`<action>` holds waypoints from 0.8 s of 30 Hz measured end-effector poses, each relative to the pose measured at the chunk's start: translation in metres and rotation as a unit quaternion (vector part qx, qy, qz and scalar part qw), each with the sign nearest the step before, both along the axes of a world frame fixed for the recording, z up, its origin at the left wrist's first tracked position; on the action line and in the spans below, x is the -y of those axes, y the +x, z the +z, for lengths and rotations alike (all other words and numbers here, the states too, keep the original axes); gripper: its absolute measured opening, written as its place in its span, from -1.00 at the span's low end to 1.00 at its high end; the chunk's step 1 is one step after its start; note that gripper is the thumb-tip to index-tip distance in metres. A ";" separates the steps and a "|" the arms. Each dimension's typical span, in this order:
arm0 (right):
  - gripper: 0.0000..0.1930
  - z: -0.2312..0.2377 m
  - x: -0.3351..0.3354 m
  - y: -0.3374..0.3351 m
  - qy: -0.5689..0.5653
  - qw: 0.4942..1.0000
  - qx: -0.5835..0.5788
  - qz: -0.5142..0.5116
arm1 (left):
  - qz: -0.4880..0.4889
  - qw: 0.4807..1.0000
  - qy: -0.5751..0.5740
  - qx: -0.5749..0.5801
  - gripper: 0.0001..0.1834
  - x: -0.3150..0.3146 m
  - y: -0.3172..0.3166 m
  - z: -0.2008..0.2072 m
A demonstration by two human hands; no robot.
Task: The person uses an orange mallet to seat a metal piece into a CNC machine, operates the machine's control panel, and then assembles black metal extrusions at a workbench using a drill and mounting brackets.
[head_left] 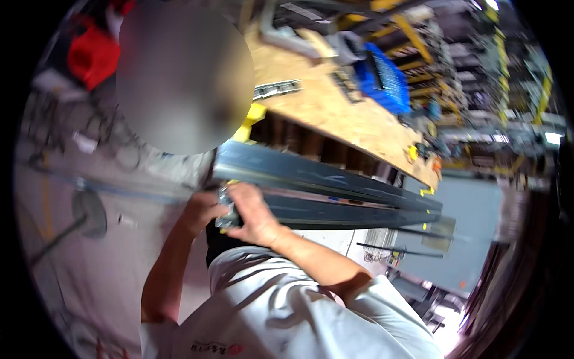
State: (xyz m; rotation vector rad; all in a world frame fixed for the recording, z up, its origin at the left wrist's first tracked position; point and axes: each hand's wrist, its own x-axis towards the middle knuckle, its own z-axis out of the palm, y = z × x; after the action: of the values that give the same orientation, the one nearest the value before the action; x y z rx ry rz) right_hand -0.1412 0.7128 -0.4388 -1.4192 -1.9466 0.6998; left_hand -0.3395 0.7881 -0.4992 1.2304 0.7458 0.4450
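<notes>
Two long dark grey metal profiles, an upper one [311, 172] and a lower one [335, 210], run side by side away to the right. At the near end of the lower one is a small silvery metal fitting [225, 206], mostly covered by fingers. My left hand [202, 213] pinches this fitting from the left, fingers closed. Over its right side curls my right hand [254, 214], fingers bent round the fitting and the profile's end. Motion blur hides the fitting's exact shape and whether it sits inside the profile.
Beyond the profiles stands a wooden-topped workbench [311, 110] with a slotted metal strip [278, 89] and a blue bin [382, 78]. A round-based stand [89, 213] is on the floor at left. A blurred round patch covers the upper left.
</notes>
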 end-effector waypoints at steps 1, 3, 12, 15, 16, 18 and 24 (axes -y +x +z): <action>0.06 -0.001 0.004 0.005 -0.023 1.000 -0.012 -0.004 | 0.019 0.998 -0.049 0.020 -0.86 0.004 0.001 -0.013; 0.08 -0.009 0.006 0.007 -0.030 0.998 -0.047 -0.002 | 0.037 0.990 -0.138 -0.003 -0.90 0.008 -0.003 -0.026; -0.14 0.046 0.049 0.092 0.044 0.995 -0.088 0.011 | 0.055 0.975 -0.215 0.030 -0.72 0.015 0.015 -0.012; -0.28 0.054 0.065 0.172 0.043 0.991 -0.012 -0.127 | 0.077 0.973 -0.218 0.012 -0.75 0.010 0.002 -0.011; -0.35 0.061 0.068 0.208 0.035 0.983 0.001 -0.180 | 0.088 0.972 -0.218 0.007 -0.76 0.010 0.004 -0.006; -0.46 0.074 0.065 0.286 0.086 0.957 0.007 -0.276 | 0.116 0.968 -0.222 -0.001 -0.78 0.014 0.002 -0.002; -0.57 0.012 0.069 0.584 0.126 0.767 -0.193 -0.599 | 0.209 0.956 -0.194 -0.073 -0.68 0.013 -0.017 -0.031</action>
State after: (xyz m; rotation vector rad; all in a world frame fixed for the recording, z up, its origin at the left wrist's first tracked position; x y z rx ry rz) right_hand 0.4425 0.6441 -0.4270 -1.7654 -0.5013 0.0633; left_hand -0.3563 0.7755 -0.5304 0.7385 1.1684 0.5250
